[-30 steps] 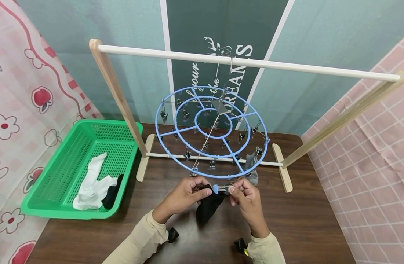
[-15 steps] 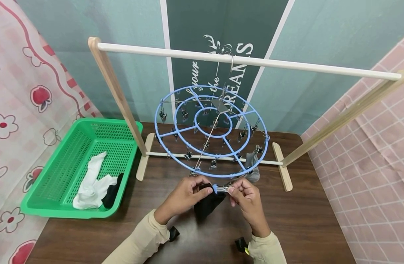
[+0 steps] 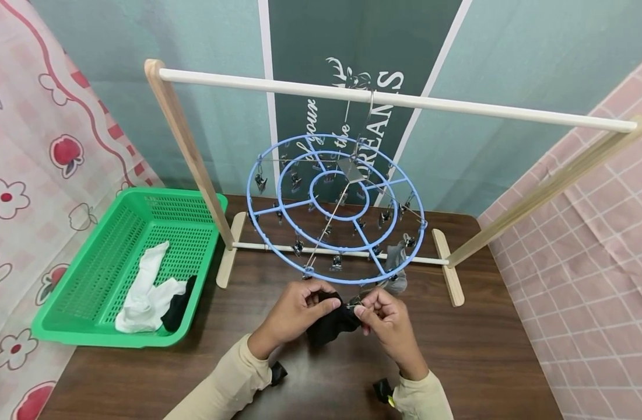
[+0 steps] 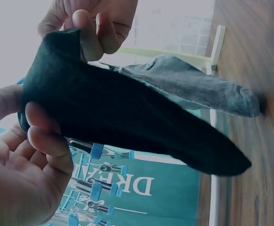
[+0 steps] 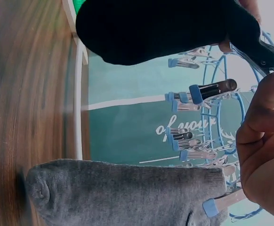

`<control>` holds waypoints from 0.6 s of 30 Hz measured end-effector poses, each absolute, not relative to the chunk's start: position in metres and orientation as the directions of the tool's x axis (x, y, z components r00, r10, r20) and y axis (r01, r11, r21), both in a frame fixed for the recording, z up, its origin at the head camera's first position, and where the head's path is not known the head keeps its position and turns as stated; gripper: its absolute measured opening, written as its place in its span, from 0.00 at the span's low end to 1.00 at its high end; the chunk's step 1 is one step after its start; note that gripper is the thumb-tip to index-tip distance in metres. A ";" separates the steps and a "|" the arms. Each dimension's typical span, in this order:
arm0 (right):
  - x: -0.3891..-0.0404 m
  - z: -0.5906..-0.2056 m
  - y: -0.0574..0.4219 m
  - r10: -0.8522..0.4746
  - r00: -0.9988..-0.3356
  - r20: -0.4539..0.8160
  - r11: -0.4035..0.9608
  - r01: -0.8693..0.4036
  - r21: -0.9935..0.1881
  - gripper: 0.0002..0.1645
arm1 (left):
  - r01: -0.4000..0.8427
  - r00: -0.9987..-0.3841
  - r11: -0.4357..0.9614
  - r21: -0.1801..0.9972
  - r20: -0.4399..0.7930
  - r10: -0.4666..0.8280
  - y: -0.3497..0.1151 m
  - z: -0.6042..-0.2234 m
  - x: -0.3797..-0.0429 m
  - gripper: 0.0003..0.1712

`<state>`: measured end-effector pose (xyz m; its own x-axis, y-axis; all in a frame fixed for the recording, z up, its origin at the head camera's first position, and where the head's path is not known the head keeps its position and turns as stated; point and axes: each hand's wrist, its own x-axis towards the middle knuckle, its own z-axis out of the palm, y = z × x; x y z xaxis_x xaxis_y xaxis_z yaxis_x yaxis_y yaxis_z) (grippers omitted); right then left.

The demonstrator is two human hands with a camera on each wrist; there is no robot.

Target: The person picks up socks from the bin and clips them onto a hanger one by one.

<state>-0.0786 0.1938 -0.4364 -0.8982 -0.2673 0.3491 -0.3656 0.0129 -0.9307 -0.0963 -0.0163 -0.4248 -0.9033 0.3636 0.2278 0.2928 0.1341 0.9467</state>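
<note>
My left hand [image 3: 294, 312] pinches the cuff of a black sock [image 3: 328, 326] between thumb and fingers, below the front rim of the blue round clip hanger [image 3: 331, 279]. In the left wrist view the sock's foot [image 4: 151, 122] points away, toe lowest. My right hand [image 3: 386, 315] grips a metal peg [image 3: 354, 302] of the hanger at the other side of the cuff; its jaws are mostly hidden by fingers and sock. Just behind that hand hangs a grey sock [image 5: 127, 193] from the hanger, with a blue-tipped peg [image 5: 221, 203] near its cuff.
The hanger hooks onto the white bar [image 3: 300, 88] of a wooden stand [image 3: 186, 146]. Several other pegs dangle from its rings. A green basket [image 3: 63, 291] at left holds a white sock [image 3: 144, 291] and a black one [image 3: 179, 306]. A brown table [image 3: 457, 356] lies underneath.
The peg in my right hand has turned, and its blue tip no longer shows beside the cuff. The right hand has shifted slightly left, toward the black sock. My left hand keeps its pinch.
</note>
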 end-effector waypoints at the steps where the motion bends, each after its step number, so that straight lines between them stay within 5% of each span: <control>1: -0.079 -0.436 0.194 -0.261 -0.900 0.349 0.019 -0.367 -0.930 0.11 | 0.293 -0.901 0.131 0.947 0.227 0.369 -0.017 -0.425 -0.096 0.06; 6: -0.079 -0.437 0.194 -0.239 -0.917 0.320 0.049 -0.341 -0.939 0.12 | 0.290 -0.897 0.133 0.948 0.221 0.382 -0.020 -0.425 -0.096 0.05; 18: -0.083 -0.436 0.199 -0.183 -0.898 0.401 -0.129 -0.382 -0.915 0.10 | 0.285 -0.896 0.173 0.943 0.198 0.398 -0.026 -0.427 -0.097 0.04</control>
